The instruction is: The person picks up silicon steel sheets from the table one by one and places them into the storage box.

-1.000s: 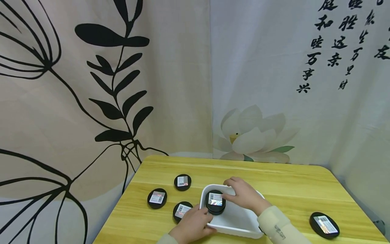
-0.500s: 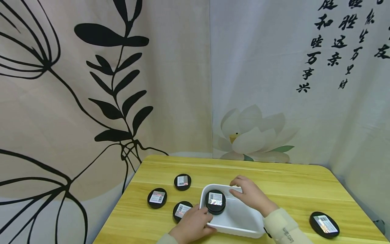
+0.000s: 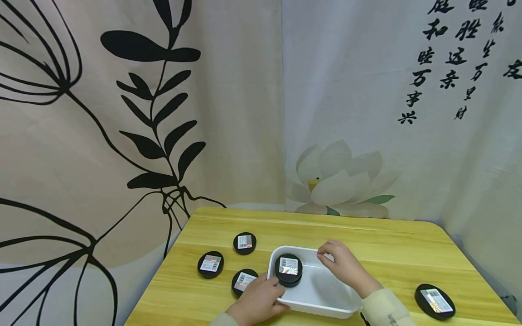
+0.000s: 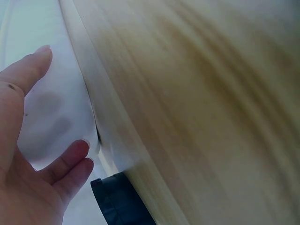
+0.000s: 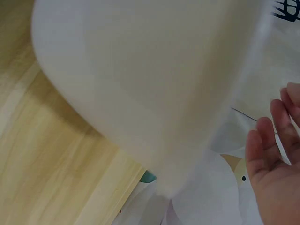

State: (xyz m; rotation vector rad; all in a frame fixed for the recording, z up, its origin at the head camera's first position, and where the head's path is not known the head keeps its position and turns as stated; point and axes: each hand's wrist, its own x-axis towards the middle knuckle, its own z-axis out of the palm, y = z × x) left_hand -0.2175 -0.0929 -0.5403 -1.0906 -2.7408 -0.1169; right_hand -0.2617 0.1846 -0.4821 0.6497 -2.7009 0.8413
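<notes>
A white plastic tray (image 3: 324, 290) stands on the table in the head view. At its left end sits a stack of black round tubs (image 3: 288, 268), the top one bearing a barcode label. My left hand (image 3: 261, 301) holds the tray's near left corner; in the left wrist view its thumb and fingers (image 4: 70, 159) lie against the white wall. Over the tray's far rim hovers my right hand (image 3: 346, 267), fingers loosely bent and holding nothing. The right wrist view shows that hand's fingers (image 5: 276, 136) apart from the blurred white tray wall (image 5: 140, 84).
To the left of the tray lie three labelled black round tubs: a far one (image 3: 244, 243), a leftmost one (image 3: 210, 264), and one (image 3: 244, 281) partly behind my left hand. Another black round tub (image 3: 435, 301) is at the right. The wooden table (image 3: 379, 240) meets a printed curtain behind.
My right hand has drawn away from the stacked tubs, moving right along the tray's far rim, and its fingers have come closer together. My left hand stays at the tray's corner.
</notes>
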